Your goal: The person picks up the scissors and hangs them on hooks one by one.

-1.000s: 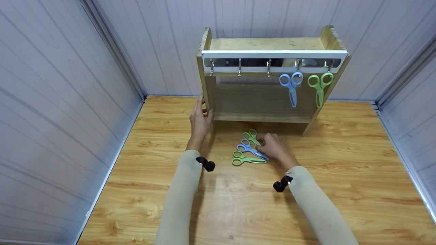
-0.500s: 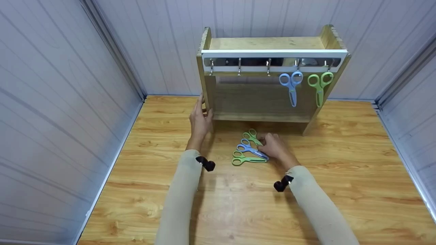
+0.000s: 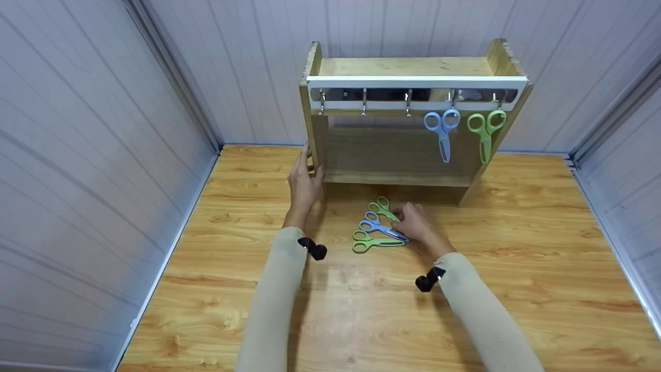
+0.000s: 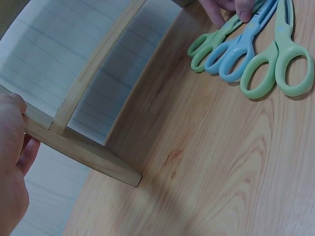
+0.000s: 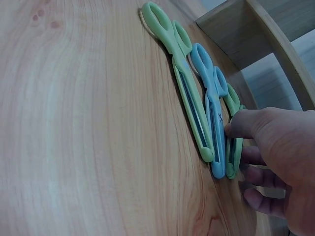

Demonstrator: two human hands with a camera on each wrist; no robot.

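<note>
My left hand [image 3: 304,185] grips the left side panel of a wooden rack [image 3: 397,178], with thumb and fingers around its edge; the left wrist view shows the panel's foot [image 4: 113,164] on the floor. Three pairs of scissors lie fanned out before the rack: near green scissors [image 3: 379,242], blue scissors [image 3: 382,228] in the middle, and far green scissors [image 3: 380,208]. With thumb and fingers on either side, my right hand [image 3: 414,223] pinches the far green scissors at the blade part. In the right wrist view the thumb [image 5: 243,125] partly covers them.
Along the rack's front runs a hook rail [image 3: 382,94]. Hanging blue scissors [image 3: 443,135] and hanging green scissors [image 3: 485,138] occupy its two rightmost hooks; the other hooks are bare. Pale panelled walls [image 3: 268,72] enclose the wood-patterned floor [image 3: 351,320].
Almost nothing moves. The right hand shifts very slightly at the far green scissors, and the left hand keeps its place on the rack.
</note>
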